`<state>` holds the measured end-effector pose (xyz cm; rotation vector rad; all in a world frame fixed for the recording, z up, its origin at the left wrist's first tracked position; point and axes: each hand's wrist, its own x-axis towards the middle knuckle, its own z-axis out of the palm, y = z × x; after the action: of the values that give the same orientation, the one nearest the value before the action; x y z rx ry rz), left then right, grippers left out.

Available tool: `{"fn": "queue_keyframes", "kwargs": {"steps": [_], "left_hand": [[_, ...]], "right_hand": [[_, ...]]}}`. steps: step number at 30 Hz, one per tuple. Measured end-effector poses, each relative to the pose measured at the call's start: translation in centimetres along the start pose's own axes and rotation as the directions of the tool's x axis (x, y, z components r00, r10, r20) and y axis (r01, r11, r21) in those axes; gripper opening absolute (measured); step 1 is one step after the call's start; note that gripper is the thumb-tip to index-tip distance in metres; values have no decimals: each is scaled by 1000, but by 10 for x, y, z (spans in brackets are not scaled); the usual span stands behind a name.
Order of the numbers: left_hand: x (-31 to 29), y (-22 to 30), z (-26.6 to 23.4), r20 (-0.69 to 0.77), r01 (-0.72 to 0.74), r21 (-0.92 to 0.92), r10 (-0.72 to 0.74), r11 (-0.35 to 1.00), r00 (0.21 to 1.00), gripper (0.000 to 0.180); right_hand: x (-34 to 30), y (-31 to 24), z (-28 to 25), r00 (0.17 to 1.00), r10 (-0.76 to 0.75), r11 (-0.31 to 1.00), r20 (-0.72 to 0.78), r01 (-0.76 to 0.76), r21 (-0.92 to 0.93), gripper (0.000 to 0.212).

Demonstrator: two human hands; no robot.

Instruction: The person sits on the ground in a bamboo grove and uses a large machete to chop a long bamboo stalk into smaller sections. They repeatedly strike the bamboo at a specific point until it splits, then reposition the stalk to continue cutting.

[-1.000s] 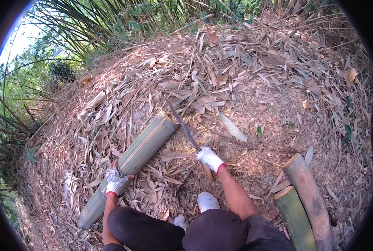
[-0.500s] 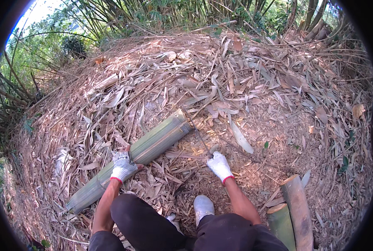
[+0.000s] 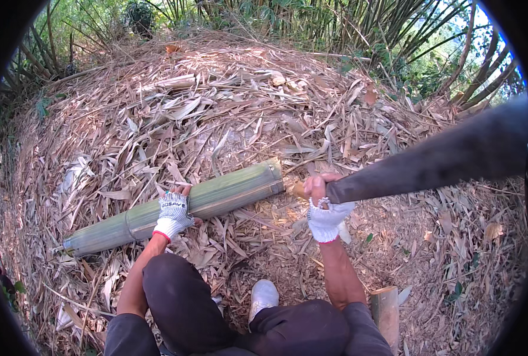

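A thick green bamboo section (image 3: 234,191) lies slantwise on the ground, its near-left end lower and its cut end pointing to the right. My left hand (image 3: 175,215), in a white fingerless glove with a red cuff, is wrapped over the middle of it. In my right hand (image 3: 328,215), gloved the same way, is the handle of a machete (image 3: 430,159). Its broad dark blade is raised off the ground and reaches toward the upper right, apart from the bamboo. The blade's far end runs out at the picture's rim.
Dry bamboo leaves (image 3: 157,121) cover the ground, with pale chips (image 3: 296,216) near the section's cut end. A cut bamboo piece (image 3: 386,317) lies at the lower right beside my leg. Standing bamboo stems (image 3: 335,26) line the far side. My white shoe (image 3: 264,299) is below.
My right hand has lifted the machete from low beside the bamboo's cut end, swinging the blade up to the right. The bamboo lies flatter in view, my left hand still on it.
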<state>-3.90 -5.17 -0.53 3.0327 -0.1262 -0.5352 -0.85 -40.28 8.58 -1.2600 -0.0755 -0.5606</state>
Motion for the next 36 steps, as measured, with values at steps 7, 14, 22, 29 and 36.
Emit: {"fn": "queue_keyframes", "kwargs": {"steps": [7,14,22,29,36], "left_hand": [[-9,-1,15,-5,-33,12,33,999,999,114],[2,1,1,-41,-40,12,40,999,998,111],[5,10,-9,-12,8,-3,-8,1000,1000,110],[-5,-9,6,-52,-10,-8,10,1000,999,114],[3,10,5,-25,-30,-17,30,999,999,112]], "right_hand": [[-71,93,-114,782,615,138,100,19,-990,22],[22,-27,13,997,-44,958,65,61,-279,17],[-92,123,-195,733,680,12,-21,-39,-999,36],[-14,5,-36,969,214,697,123,-63,-715,19],[-24,45,-64,953,302,790,2,-250,-560,16]]}}
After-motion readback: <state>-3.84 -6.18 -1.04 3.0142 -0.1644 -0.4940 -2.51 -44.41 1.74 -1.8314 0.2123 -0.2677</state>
